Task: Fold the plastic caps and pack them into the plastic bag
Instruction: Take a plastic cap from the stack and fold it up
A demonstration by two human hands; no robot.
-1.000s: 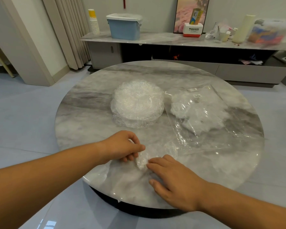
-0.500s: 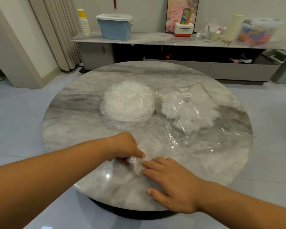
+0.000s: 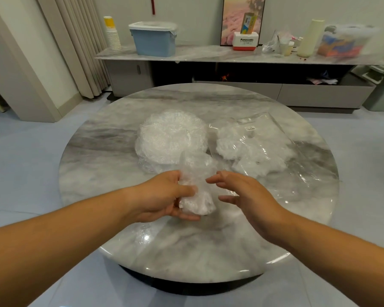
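Gripped in the curled left hand (image 3: 162, 196), a folded cap (image 3: 195, 196) is held up over the table (image 3: 98, 156), probably ready for packing. Beyond the grip, the stack (image 3: 171, 134) of unfolded caps is kept within reach. Just right of the cap, the right hand (image 3: 246, 196) is spread and nothing is held. Further right and beyond, the bag (image 3: 275, 151) is laid, already partly filled.

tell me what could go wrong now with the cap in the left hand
The left hand holds the folded clear plastic cap at its lower end; the upper part fans out, so it may spring open.
The clear plastic bag lies flat on the round marble table; the open right hand may struggle to open it.
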